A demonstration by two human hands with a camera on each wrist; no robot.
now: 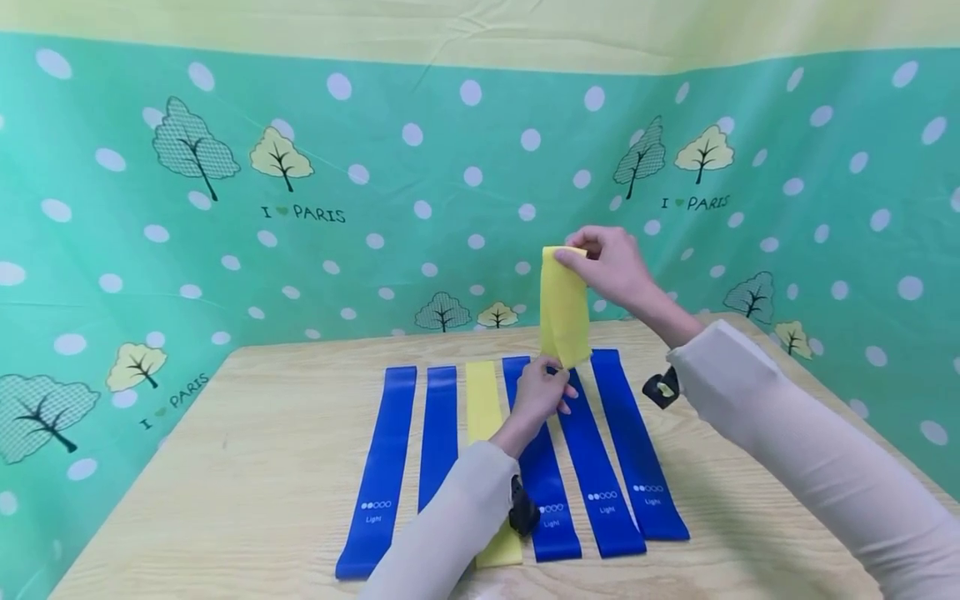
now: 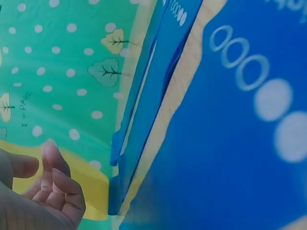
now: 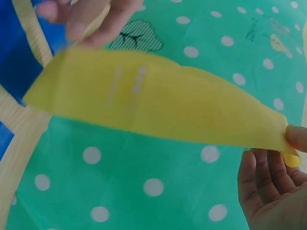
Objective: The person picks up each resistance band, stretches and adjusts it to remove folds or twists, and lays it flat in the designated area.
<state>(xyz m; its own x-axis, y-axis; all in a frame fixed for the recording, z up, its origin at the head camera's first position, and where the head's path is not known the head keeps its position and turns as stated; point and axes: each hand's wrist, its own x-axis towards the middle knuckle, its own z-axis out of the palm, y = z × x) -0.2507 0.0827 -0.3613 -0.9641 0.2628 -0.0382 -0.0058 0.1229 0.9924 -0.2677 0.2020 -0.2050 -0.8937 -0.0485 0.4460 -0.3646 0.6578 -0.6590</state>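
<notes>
A yellow resistance band (image 1: 566, 308) hangs above the far part of the table. My right hand (image 1: 613, 265) pinches its top end between thumb and fingers. The left hand (image 1: 537, 390) is at the band's lower end, over the blue bands; its thumb and index finger (image 2: 53, 158) stand apart in the left wrist view, with the yellow band behind them. Faint print shows on the raised band (image 3: 201, 105) in the right wrist view, where the left hand (image 3: 91, 21) is blurred at the far end. Whether it touches the band is unclear.
Several blue bands marked "Light" lie side by side, including a leftmost one (image 1: 386, 458) and a rightmost one (image 1: 637, 442). Among them lies another yellow band (image 1: 485, 400), partly under the left arm. The wooden table (image 1: 247, 467) meets a green dotted cloth (image 1: 375, 275) behind.
</notes>
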